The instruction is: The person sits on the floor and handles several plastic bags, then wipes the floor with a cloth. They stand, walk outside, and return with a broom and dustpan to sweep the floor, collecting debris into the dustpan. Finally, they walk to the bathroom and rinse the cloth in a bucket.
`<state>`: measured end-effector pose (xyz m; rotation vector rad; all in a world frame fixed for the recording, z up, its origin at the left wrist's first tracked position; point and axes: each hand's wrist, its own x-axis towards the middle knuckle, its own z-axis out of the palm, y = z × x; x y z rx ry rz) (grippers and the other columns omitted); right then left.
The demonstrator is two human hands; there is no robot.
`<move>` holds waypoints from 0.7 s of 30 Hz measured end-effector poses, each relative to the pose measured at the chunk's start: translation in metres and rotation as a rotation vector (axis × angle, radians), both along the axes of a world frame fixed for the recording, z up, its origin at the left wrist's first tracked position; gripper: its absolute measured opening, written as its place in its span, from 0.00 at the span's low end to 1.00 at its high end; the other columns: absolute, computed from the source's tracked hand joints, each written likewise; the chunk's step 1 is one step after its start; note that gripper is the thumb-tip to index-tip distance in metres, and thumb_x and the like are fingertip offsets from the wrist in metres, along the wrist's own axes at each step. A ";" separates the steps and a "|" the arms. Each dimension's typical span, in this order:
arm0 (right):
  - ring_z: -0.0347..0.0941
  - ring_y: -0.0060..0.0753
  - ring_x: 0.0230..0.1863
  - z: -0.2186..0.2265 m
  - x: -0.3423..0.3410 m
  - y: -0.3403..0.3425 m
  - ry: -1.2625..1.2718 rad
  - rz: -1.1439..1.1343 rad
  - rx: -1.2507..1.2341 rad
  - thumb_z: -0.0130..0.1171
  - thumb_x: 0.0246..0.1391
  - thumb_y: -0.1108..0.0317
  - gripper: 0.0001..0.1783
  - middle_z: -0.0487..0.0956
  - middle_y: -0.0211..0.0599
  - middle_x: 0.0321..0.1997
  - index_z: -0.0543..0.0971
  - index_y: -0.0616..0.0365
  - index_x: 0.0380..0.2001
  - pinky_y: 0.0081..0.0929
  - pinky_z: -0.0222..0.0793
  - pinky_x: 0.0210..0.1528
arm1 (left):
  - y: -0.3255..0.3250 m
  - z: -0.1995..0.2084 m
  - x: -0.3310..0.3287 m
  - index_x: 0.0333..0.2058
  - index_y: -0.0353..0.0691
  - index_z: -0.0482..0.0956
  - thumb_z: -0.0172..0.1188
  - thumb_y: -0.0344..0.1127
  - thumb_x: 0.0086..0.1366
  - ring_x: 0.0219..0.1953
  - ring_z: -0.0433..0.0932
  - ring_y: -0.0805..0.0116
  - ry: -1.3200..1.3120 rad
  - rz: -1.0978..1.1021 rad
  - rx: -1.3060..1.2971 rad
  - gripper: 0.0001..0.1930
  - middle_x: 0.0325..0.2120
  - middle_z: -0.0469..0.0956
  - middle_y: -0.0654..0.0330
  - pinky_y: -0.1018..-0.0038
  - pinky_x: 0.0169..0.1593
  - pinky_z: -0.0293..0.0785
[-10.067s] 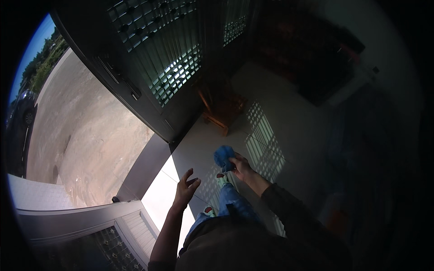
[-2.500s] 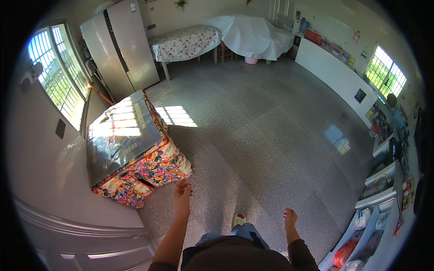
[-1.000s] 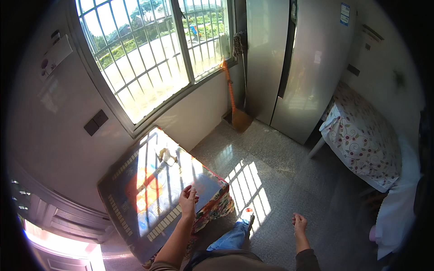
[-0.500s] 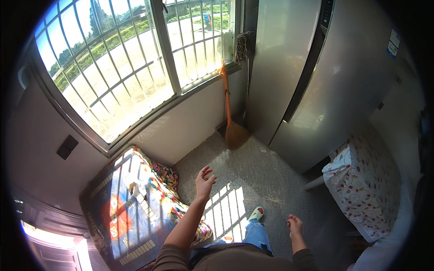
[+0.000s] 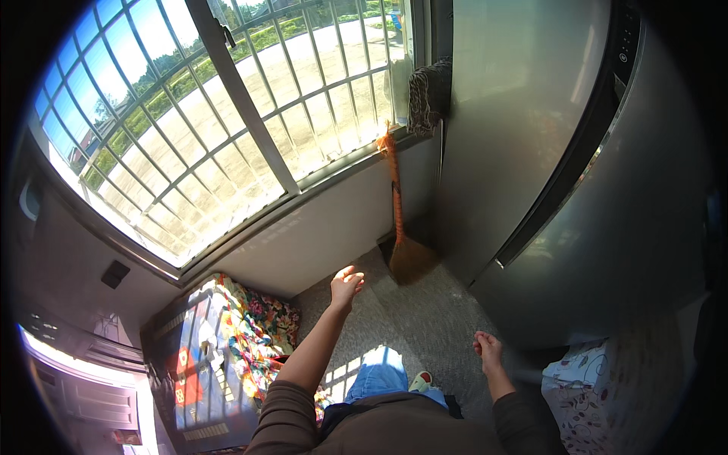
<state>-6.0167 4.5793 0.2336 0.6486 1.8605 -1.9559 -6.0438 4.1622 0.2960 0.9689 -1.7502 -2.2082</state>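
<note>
The blue thing that the right hand (image 5: 488,350) held ten seconds ago is gone from it. Since two and a half seconds ago, the left hand (image 5: 346,286) has risen toward mid-frame, now just below and left of the broom (image 5: 396,197), which has grown larger. The window (image 5: 246,98) has spread across the upper left, and the refrigerator (image 5: 516,114) has swung from upper left to fill the right. The floral-skirted bench (image 5: 216,406) has slid lower left; the white-clothed bench (image 5: 576,371) has dropped to lower right.
</note>
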 end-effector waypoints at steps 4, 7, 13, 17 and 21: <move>0.70 0.15 0.26 0.006 -0.072 -0.043 -0.052 0.083 -0.057 0.51 0.53 0.70 0.05 0.75 0.25 0.28 0.76 0.55 0.32 0.12 0.66 0.27 | -0.017 -0.015 -0.117 0.47 0.35 0.66 0.61 0.28 0.49 0.24 0.73 0.77 -0.011 0.059 0.014 0.25 0.26 0.75 0.63 0.82 0.26 0.69; 0.70 0.14 0.26 0.005 -0.124 -0.070 -0.073 0.109 -0.071 0.51 0.53 0.71 0.05 0.75 0.25 0.29 0.76 0.55 0.31 0.12 0.66 0.27 | -0.035 -0.034 -0.227 0.46 0.32 0.68 0.65 0.30 0.47 0.26 0.74 0.76 0.023 0.067 -0.116 0.26 0.29 0.76 0.60 0.80 0.27 0.72; 0.70 0.15 0.27 0.015 -0.231 -0.155 -0.143 0.169 -0.139 0.50 0.53 0.72 0.05 0.76 0.27 0.31 0.75 0.56 0.32 0.12 0.67 0.28 | -0.114 -0.081 -0.442 0.18 0.40 0.66 0.64 0.26 0.46 0.20 0.66 0.81 0.010 0.123 -0.354 0.12 0.17 0.66 0.70 0.83 0.20 0.62; 0.70 0.16 0.27 0.016 -0.293 -0.212 -0.200 0.174 -0.162 0.49 0.53 0.73 0.06 0.76 0.28 0.32 0.75 0.56 0.33 0.13 0.67 0.29 | -0.123 -0.079 -0.532 0.16 0.36 0.63 0.71 0.42 0.34 0.19 0.63 0.67 -0.008 0.156 -0.672 0.24 0.13 0.65 0.58 0.69 0.25 0.64; 0.71 0.16 0.27 0.002 -0.340 -0.256 -0.252 0.158 -0.207 0.49 0.53 0.73 0.07 0.76 0.28 0.33 0.75 0.57 0.35 0.13 0.67 0.28 | -0.105 -0.058 -0.593 0.42 0.40 0.72 0.70 0.41 0.37 0.43 0.74 0.53 -0.229 0.149 -0.385 0.30 0.37 0.76 0.49 0.63 0.46 0.70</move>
